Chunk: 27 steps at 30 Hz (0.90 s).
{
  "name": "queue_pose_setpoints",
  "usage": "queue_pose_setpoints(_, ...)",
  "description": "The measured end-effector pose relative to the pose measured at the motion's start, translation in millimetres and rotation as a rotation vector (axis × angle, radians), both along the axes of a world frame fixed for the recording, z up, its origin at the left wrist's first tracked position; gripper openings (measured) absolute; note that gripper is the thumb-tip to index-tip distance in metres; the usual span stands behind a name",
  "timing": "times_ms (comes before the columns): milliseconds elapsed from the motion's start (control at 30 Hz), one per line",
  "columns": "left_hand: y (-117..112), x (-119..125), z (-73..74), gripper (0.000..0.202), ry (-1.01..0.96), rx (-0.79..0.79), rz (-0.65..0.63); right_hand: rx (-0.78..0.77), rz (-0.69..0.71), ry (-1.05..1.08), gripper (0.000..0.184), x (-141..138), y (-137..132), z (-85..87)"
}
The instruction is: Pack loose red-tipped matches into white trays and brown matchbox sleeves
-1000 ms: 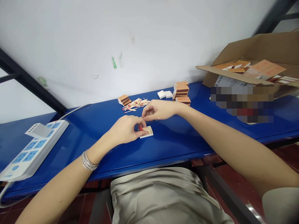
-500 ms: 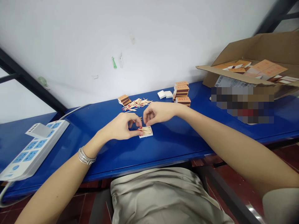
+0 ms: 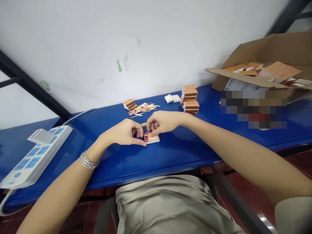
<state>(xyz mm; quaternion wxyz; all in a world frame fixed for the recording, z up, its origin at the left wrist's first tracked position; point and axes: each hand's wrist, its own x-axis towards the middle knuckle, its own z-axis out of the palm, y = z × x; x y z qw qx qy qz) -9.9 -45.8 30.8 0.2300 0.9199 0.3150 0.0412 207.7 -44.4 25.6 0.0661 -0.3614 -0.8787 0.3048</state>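
Note:
A small white matchbox tray [image 3: 153, 142] lies on the blue table, filled with red-headed matches [image 3: 147, 137]. At its left end is my left hand [image 3: 126, 132]; the thumb tip touches the near left corner, and the fingers curve apart from the thumb with nothing visible between them. My right hand [image 3: 165, 122] reaches over the tray from behind, fingers curled and thumb on the matches; its fingertips partly cover them. A few loose matches [image 3: 143, 124] lie behind the tray between my hands. Farther back is a loose pile of matches [image 3: 143, 109].
Closed matchboxes [image 3: 129, 104] stand beside the pile, and more matchboxes [image 3: 190, 94] are stacked to the right. Two white trays [image 3: 172, 98] rest near the wall. A cardboard box [image 3: 243, 73] of matchboxes is at far right; a power strip [image 3: 36, 152] is at left.
My right hand has moved down and left onto the matches in the tray. My left fingers have drawn back from the match heads to the tray's left end, uncovering the heads.

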Motion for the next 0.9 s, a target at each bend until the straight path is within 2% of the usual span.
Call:
queue_pose_setpoints(267,-7.6,6.8,0.4,0.035,-0.039,-0.008,-0.002,-0.025,0.045,0.046,0.025,0.2,-1.9,2.8)
queue_pose_setpoints(667,-6.5,6.0,-0.2,0.036,-0.051,-0.001,-0.005,0.010,0.073,0.059,0.016,0.7,-2.1,4.3)
queue_pose_setpoints(900,-6.3,7.2,-0.4,0.038,-0.050,-0.005,0.022,0.022,0.063,0.075,0.017,-1.4,1.0,-4.2)
